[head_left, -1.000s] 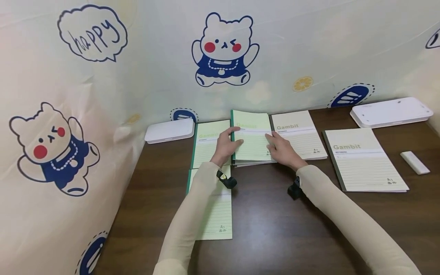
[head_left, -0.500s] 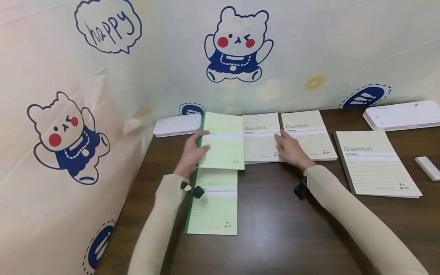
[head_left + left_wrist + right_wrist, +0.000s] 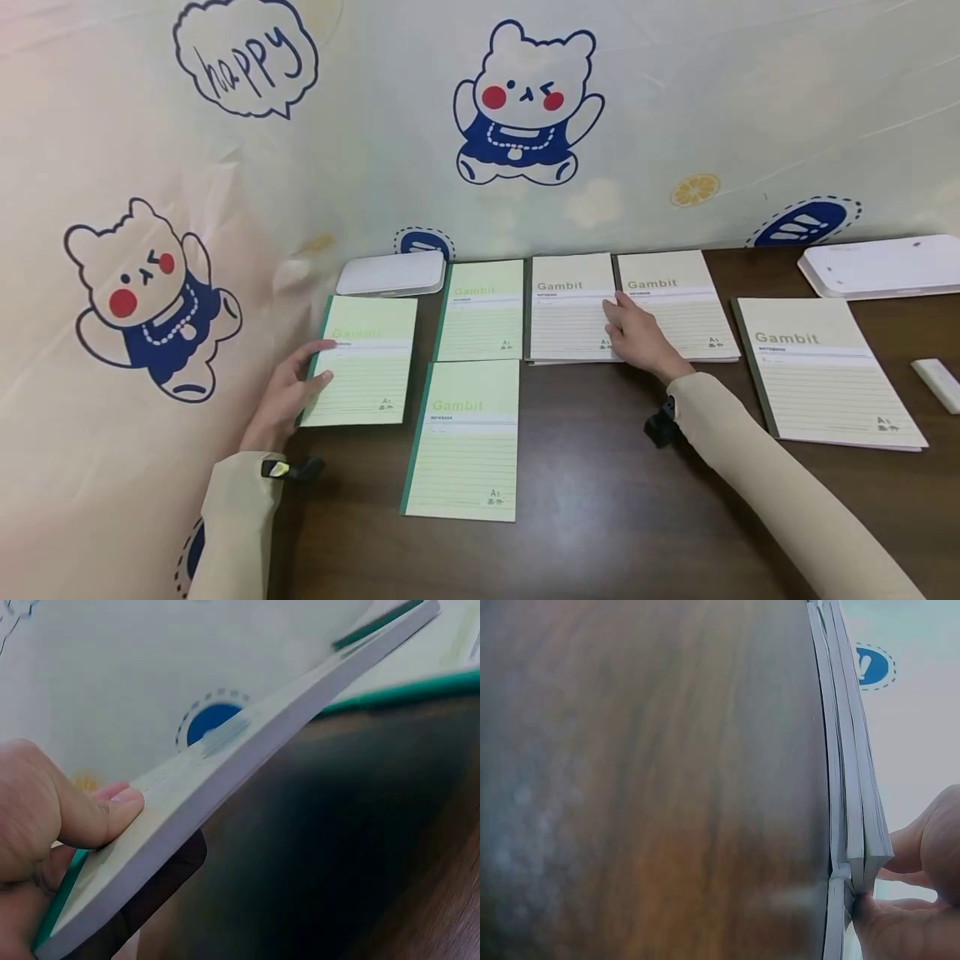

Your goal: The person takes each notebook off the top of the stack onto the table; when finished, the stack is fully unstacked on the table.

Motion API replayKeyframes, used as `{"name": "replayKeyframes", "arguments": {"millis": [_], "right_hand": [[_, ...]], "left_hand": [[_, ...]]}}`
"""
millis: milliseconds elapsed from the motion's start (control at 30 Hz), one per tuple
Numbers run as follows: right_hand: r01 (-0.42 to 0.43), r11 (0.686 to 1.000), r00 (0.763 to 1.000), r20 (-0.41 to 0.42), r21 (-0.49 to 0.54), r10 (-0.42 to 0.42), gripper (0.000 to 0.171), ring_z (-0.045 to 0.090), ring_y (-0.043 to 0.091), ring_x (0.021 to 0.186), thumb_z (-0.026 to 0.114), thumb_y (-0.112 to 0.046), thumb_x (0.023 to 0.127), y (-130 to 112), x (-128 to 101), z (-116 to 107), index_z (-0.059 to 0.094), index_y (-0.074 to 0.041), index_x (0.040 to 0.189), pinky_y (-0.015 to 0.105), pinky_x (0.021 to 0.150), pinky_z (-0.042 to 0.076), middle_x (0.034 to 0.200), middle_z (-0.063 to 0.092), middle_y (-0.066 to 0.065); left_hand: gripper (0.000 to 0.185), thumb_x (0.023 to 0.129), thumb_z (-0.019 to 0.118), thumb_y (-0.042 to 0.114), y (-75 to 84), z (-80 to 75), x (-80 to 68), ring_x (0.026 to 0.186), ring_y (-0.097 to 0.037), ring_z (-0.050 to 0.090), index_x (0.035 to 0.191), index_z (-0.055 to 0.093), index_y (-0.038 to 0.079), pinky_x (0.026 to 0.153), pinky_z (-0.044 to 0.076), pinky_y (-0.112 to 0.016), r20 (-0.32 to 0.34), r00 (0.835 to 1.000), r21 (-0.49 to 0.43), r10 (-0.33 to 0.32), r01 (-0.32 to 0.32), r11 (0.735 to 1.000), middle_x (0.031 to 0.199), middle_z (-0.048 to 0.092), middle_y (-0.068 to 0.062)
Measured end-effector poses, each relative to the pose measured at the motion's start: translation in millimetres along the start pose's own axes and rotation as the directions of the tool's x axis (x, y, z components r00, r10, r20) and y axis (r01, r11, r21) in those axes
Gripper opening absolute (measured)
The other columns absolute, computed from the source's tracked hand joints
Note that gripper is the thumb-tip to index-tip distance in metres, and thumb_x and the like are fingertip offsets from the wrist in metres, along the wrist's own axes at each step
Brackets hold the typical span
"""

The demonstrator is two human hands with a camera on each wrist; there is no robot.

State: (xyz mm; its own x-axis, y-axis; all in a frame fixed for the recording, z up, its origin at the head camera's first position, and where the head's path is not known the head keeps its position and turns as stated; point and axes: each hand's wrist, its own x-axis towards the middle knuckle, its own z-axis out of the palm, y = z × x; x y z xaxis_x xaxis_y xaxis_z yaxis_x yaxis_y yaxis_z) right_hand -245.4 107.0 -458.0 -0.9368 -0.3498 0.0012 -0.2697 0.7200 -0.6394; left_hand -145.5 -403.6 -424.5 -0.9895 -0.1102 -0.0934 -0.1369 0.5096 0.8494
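In the head view my left hand [image 3: 285,396] holds a green-spined notebook [image 3: 363,358] by its left edge. Its thumb lies on the cover, and the left wrist view shows the notebook [image 3: 225,776] raised and tilted. My right hand [image 3: 641,333] pinches the right edge of a grey-spined notebook [image 3: 570,308] in the back row. In the right wrist view this notebook tops a small stack [image 3: 851,750], with thumb and finger [image 3: 885,922] at its corner. Two green-spined notebooks lie to its left, one at the back [image 3: 483,312], the other [image 3: 465,442] in front.
Another grey-spined notebook [image 3: 675,308] adjoins the stack on the right; one more [image 3: 828,375] lies farther right. A white flat case [image 3: 393,275] sits at the back left, another [image 3: 888,267] at the back right. A small white block [image 3: 936,383] lies at the right. A printed cloth [image 3: 375,125] hangs behind.
My left hand has lifted the green-spined notebook off the middle stack and carried it left, past the back-left notebook. The grey-spined cover beneath is uncovered. My right hand stays at the stack's right edge.
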Motion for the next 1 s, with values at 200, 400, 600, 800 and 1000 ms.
{"name": "replayKeyframes", "arguments": {"millis": [200,400,600,800,1000], "right_hand": [[0.003,1.0,1.0,-0.013,-0.006,-0.003,0.05,0.02,0.047,0.144,0.042,-0.004,0.099,2.6,0.8,2.1,0.032,0.01,0.145,0.057,0.115,0.023,0.156,0.017,0.032],[0.005,1.0,1.0,-0.014,-0.012,-0.005,0.05,0.02,0.047,0.144,0.042,-0.004,0.099,3.5,1.9,3.9,0.032,0.01,0.145,0.056,0.116,0.023,0.156,0.017,0.032],[-0.002,1.0,1.0,-0.016,-0.006,0.002,0.05,0.019,0.046,0.144,0.042,-0.004,0.099,2.1,1.8,0.6,0.032,0.01,0.145,0.056,0.116,0.021,0.156,0.017,0.031],[-0.006,1.0,1.0,-0.017,-0.002,0.006,0.05,0.019,0.046,0.144,0.043,-0.004,0.099,1.9,1.9,-1.3,0.032,0.01,0.145,0.056,0.116,0.022,0.156,0.017,0.032],[-0.003,1.0,1.0,-0.017,0.004,0.003,0.05,0.019,0.047,0.144,0.043,-0.004,0.098,1.9,2.1,0.5,0.032,0.011,0.145,0.057,0.116,0.022,0.155,0.017,0.033]], "left_hand": [[0.05,0.098,0.055,0.01,-13.0,-2.4,8.8,0.089,-0.008,0.055,0.146,0.04,0.009,0.069,0.051,-0.021,0.017,0.998,0.01,-0.053,0.052,0.999,0.141,0.038,-0.021],[0.047,0.097,0.056,0.01,-20.4,3.8,19.9,0.081,-0.013,0.062,0.143,0.044,0.011,0.066,0.054,-0.025,0.031,0.997,0.064,-0.074,0.071,0.995,0.136,0.042,-0.021],[0.045,0.091,0.062,0.004,-25.9,11.0,27.1,0.11,-0.033,0.048,0.135,0.052,0.007,0.095,0.043,-0.05,0.015,1.0,0.245,0.022,-0.025,0.969,0.142,0.044,-0.025],[0.043,0.089,0.06,0.001,-26.1,19.9,27.1,0.127,-0.049,0.033,0.132,0.057,0.004,0.1,0.03,-0.066,0.029,0.99,0.432,0.138,-0.137,0.891,0.141,0.039,-0.033],[0.043,0.09,0.059,0.001,-26.2,21.1,26.1,0.131,-0.057,0.026,0.133,0.057,0.003,0.102,0.024,-0.071,0.032,0.99,0.476,0.138,-0.137,0.869,0.145,0.03,-0.037]]}}
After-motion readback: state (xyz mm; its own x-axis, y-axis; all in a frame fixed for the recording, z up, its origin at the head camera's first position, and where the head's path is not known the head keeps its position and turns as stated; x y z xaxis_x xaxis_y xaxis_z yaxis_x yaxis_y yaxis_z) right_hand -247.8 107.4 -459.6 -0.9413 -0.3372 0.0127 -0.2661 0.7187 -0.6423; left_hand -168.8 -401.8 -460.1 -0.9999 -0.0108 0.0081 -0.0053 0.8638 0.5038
